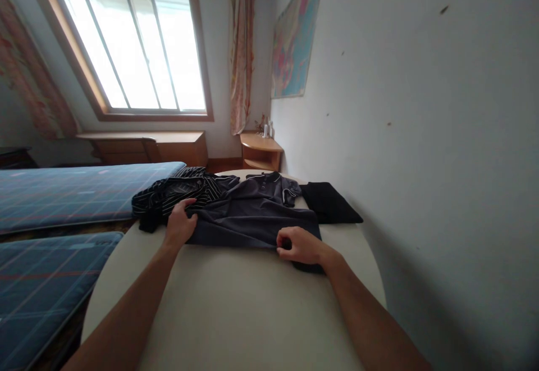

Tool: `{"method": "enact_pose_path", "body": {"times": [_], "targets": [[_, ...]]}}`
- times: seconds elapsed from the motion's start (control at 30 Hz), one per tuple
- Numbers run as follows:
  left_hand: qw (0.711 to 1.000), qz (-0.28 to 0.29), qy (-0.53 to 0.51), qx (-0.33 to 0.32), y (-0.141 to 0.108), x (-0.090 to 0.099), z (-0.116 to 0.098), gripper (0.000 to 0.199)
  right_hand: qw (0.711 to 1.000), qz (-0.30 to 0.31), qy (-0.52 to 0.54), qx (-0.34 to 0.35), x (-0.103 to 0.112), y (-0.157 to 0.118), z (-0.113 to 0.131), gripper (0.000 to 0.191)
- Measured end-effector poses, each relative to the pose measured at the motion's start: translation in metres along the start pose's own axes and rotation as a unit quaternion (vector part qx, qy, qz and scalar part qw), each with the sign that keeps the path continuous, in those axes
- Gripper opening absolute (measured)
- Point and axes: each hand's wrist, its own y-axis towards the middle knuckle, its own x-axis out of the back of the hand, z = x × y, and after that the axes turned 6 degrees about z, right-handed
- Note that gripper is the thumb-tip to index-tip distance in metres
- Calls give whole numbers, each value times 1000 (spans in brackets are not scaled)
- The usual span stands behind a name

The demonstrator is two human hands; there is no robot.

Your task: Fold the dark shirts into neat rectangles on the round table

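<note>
A dark grey polo shirt (256,208) lies spread on the round white table (252,315), its collar toward the far side and its hem toward me. My right hand (301,244) pinches the near hem, thumb against curled fingers. At the shirt's left edge is my left hand (181,226), with thumb and fingers apart; whether it touches the cloth I cannot tell. Just beyond the left hand sits a rumpled black garment with white stripes (177,191). A folded black cloth (330,202) lies flat to the right of the polo shirt.
Blue plaid mattresses (84,194) stand left of the table. A white wall (442,163) runs close along the right side. Behind the table are a wooden desk (181,145) under the window and a corner shelf (261,145) with small items.
</note>
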Motion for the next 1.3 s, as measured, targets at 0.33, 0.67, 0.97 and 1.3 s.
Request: {"method": "enact_pose_path", "body": {"times": [0.33, 0.67, 0.97, 1.3], "targets": [[968, 158, 115, -156, -34, -7, -51, 21, 999, 23, 43, 7, -4, 3, -4, 20], [834, 468, 26, -291, -71, -12, -93, 29, 999, -16, 39, -23, -3, 4, -11, 27], [775, 589, -37, -227, -84, -5, -113, 32, 998, 23, 29, -59, 4, -1, -9, 25], [830, 460, 111, -295, -99, -47, -87, 70, 992, -68, -91, -62, -13, 6, -27, 54]]}}
